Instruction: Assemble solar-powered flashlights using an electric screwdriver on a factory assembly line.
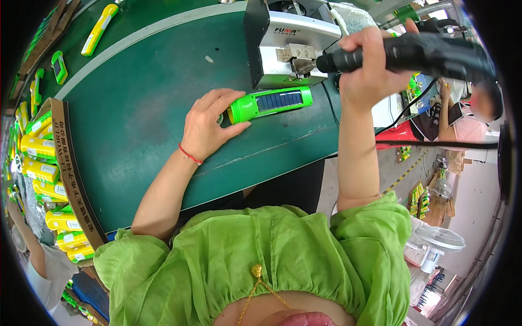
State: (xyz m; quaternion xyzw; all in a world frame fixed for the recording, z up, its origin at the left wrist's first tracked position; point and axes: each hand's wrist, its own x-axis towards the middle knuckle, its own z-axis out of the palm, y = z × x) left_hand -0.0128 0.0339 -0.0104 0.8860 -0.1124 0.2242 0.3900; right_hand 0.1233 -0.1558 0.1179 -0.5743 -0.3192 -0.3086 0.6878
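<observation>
On the green tabletop (147, 60), a bright green flashlight (244, 108) lies with its dark solar panel facing up. My left hand (209, 120), a red string at its wrist, grips the flashlight's left end between thumb and fingers. Raised at the right, my right hand (372, 73) is wrapped round a black electric screwdriver (435, 54). The screwdriver's front end points left at the metal pick-up block (300, 57) of a silver screw feeder (302, 30). Whether its tip touches the block, I cannot tell.
A cardboard box (70, 163) at the left holds several yellow-and-green flashlights. Another flashlight (99, 30) lies beyond the pale strip at the far left. A black cable (413, 106) hangs at the right. Other people (470, 122) sit nearby; a white fan (439, 239) stands at lower right.
</observation>
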